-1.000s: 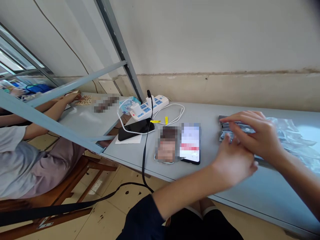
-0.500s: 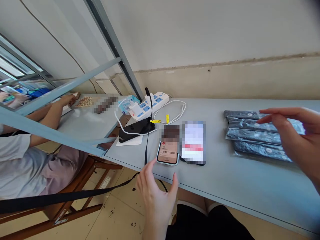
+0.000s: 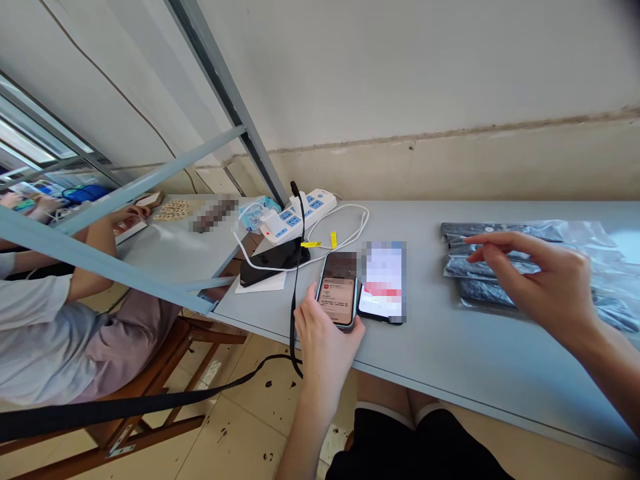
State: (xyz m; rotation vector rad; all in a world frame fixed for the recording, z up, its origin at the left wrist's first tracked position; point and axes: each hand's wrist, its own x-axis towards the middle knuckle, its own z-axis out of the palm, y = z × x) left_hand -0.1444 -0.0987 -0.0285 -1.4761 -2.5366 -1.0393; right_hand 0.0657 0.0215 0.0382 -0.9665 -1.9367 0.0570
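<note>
Smartphone (image 3: pixel 339 288), screen lit, at the desk's (image 3: pixel 450 360) near edge, long axis pointing to the wall: our left hand (image 3: pixel 325 347) clasps its near end. Our right hand (image 3: pixel 545 280), fingers spread loose, hovers well apart over bagged dark packets (image 3: pixel 475 293).

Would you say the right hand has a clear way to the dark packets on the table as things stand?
Probably yes: the right hand hovers open just above the dark packets, with nothing between them, while the left hand grips the phone.
</note>
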